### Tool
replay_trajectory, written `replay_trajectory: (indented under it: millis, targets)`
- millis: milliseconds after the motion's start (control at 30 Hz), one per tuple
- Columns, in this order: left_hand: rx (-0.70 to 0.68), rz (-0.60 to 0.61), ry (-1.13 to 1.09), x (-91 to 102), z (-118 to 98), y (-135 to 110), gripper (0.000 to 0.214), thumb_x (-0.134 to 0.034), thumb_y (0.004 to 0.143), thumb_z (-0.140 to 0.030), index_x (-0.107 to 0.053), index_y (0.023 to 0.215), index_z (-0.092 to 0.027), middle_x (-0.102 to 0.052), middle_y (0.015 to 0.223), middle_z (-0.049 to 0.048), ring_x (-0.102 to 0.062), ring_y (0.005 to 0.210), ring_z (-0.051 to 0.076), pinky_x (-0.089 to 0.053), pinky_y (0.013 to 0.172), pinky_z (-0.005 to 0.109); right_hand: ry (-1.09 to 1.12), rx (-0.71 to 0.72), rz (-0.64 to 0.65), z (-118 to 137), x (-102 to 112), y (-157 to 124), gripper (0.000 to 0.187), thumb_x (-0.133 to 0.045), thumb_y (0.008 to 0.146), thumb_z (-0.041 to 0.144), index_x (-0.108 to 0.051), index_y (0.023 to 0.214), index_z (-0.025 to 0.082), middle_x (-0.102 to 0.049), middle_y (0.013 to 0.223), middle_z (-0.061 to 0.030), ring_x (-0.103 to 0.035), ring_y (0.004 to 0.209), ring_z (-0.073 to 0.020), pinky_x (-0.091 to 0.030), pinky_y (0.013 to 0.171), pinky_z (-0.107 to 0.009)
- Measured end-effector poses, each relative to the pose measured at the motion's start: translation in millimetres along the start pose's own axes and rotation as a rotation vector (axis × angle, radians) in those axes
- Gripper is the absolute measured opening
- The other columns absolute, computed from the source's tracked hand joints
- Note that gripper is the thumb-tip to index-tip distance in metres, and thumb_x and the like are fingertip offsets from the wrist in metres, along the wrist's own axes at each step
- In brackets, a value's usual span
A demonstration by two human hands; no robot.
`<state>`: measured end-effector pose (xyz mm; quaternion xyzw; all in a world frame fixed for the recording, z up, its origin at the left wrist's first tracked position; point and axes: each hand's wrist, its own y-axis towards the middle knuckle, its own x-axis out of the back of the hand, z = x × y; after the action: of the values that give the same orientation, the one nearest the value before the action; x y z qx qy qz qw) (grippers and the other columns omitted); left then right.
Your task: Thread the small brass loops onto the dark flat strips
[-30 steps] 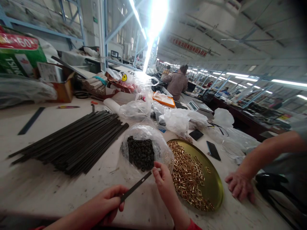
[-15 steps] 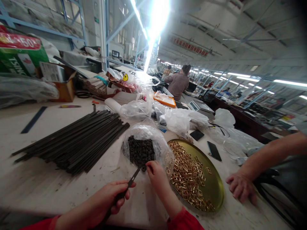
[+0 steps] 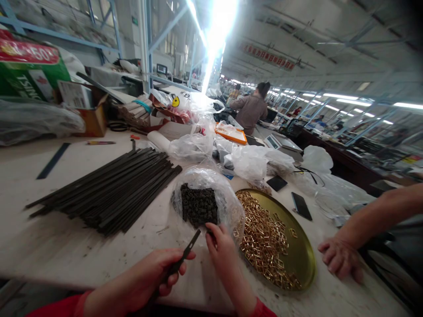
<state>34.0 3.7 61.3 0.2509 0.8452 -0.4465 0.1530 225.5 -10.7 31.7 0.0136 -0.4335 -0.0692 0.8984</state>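
Observation:
My left hand (image 3: 155, 273) is closed around a thin dark strap (image 3: 185, 255) whose free end points up toward a clear plastic bag (image 3: 228, 207) of small black loops (image 3: 199, 205). My right hand (image 3: 220, 244) reaches into the near edge of that bag with its fingers pinched together; what they hold is hidden. Right of the bag lies a round gold tray (image 3: 299, 255) filled with several gold metal buckles (image 3: 264, 233). A pile of long dark straps (image 3: 109, 191) is spread on the table to the left.
Another person's hand (image 3: 340, 259) rests on the white table (image 3: 66, 246) at the right. Two dark phones (image 3: 301, 206) lie behind the tray. Crumpled plastic bags (image 3: 251, 163), a cardboard box (image 3: 94, 116) and clutter fill the back. A person stands far off.
My right hand has left the strap's tip and gone to the bag of black loops. The left hand has drawn the strap in, so less of it sticks out. The view shifted slightly.

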Motion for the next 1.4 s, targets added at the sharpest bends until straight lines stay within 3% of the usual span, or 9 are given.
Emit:
replay_trajectory:
  millis: [233, 367, 500, 733, 833, 1033, 1233, 1300, 1400]
  targets:
    - [-0.148, 0.0, 0.292, -13.4, 6.1, 9.9, 0.033, -0.063, 0.06, -0.035, -0.061, 0.086, -0.014, -0.045, 0.054, -0.0058, -0.038, 0.047, 0.007, -0.027, 0.042, 0.016, 0.908, -0.404, -0.091, -10.4, 2.6, -38.0, 0.026, -0.057, 0.078, 0.042, -0.059, 0.09, 0.02, -0.053, 0.069, 0.0027, -0.049, 0.063, -0.0107, -0.041, 0.063, -0.023]
    - [-0.137, -0.039, 0.43, -20.6, 8.4, 11.8, 0.036, -0.055, 0.058, -0.037, -0.059, 0.085, -0.014, -0.047, 0.057, -0.0058, -0.041, 0.041, 0.007, -0.028, 0.039, 0.019, 1.22, -0.548, -0.115, -8.9, -5.9, -43.1, 0.029, -0.072, 0.065, 0.04, -0.056, 0.069, 0.017, -0.053, 0.061, 0.0046, -0.047, 0.056, -0.0072, -0.04, 0.056, -0.018]
    - [-0.067, -0.02, 0.401, -20.9, 9.9, 10.3, 0.04, -0.05, 0.059, -0.037, -0.057, 0.091, -0.014, -0.051, 0.058, -0.0044, -0.04, 0.038, 0.006, -0.027, 0.036, 0.017, 1.434, -0.674, -0.082, -3.3, -6.5, -44.8, 0.032, -0.078, 0.058, 0.037, -0.057, 0.066, 0.015, -0.057, 0.061, 0.004, -0.051, 0.055, -0.0059, -0.041, 0.05, -0.015]
    - [-0.021, 0.063, 0.286, -20.2, 11.0, 8.8, 0.028, -0.051, 0.058, -0.025, -0.059, 0.083, -0.014, -0.052, 0.055, -0.0042, -0.037, 0.035, 0.004, -0.026, 0.033, 0.015, 1.557, -0.792, -0.128, -0.8, -7.5, -49.3, 0.03, -0.081, 0.055, 0.031, -0.059, 0.07, 0.016, -0.062, 0.065, 0.0045, -0.058, 0.057, -0.0067, -0.049, 0.052, -0.016]
    - [0.01, 0.089, 0.223, -17.7, 12.0, 9.8, 0.034, -0.053, 0.058, -0.023, -0.058, 0.09, -0.013, -0.052, 0.054, -0.0045, -0.035, 0.034, 0.004, -0.023, 0.032, 0.014, 1.573, -0.812, -0.143, -1.7, -9.9, -50.8, 0.03, -0.081, 0.056, 0.03, -0.06, 0.071, 0.017, -0.063, 0.065, 0.0055, -0.059, 0.057, -0.006, -0.05, 0.054, -0.016]
    - [0.102, 0.125, 0.108, -11.4, 9.2, 10.2, 0.04, -0.057, 0.056, -0.029, -0.057, 0.092, -0.012, -0.049, 0.055, -0.005, -0.031, 0.035, 0.003, -0.018, 0.032, 0.015, 1.553, -0.782, -0.105, -1.5, -12.0, -52.8, 0.037, -0.08, 0.058, 0.028, -0.063, 0.09, 0.018, -0.066, 0.078, 0.0015, -0.063, 0.069, -0.0072, -0.052, 0.066, -0.017]
    - [0.146, 0.115, 0.108, -13.3, 9.7, 9.5, 0.045, -0.06, 0.053, -0.034, -0.057, 0.093, -0.012, -0.048, 0.056, -0.005, -0.028, 0.036, 0.003, -0.014, 0.036, 0.017, 1.471, -0.744, -0.074, -3.0, -16.0, -54.8, 0.033, -0.078, 0.06, 0.031, -0.064, 0.087, 0.017, -0.065, 0.076, 0.0007, -0.061, 0.066, -0.007, -0.051, 0.063, -0.016]
    - [0.111, 0.099, 0.147, -12.5, 12.2, 9.8, 0.047, -0.058, 0.058, -0.041, -0.058, 0.096, -0.012, -0.05, 0.06, -0.0031, -0.03, 0.039, 0.005, -0.015, 0.038, 0.018, 1.453, -0.746, -0.093, -2.3, -16.0, -54.8, 0.034, -0.079, 0.059, 0.032, -0.064, 0.086, 0.017, -0.064, 0.073, 0.0016, -0.06, 0.063, -0.0065, -0.051, 0.06, -0.016]
    - [-0.055, 0.027, 0.336, -9.7, 15.5, 12.9, 0.047, -0.049, 0.07, -0.053, -0.061, 0.093, -0.013, -0.048, 0.062, -0.0028, -0.032, 0.045, 0.008, -0.018, 0.041, 0.02, 1.498, -0.795, -0.11, 0.9, -13.4, -54.6, 0.036, -0.081, 0.056, 0.03, -0.064, 0.086, 0.018, -0.063, 0.07, 0.0029, -0.06, 0.06, -0.0064, -0.052, 0.059, -0.016]
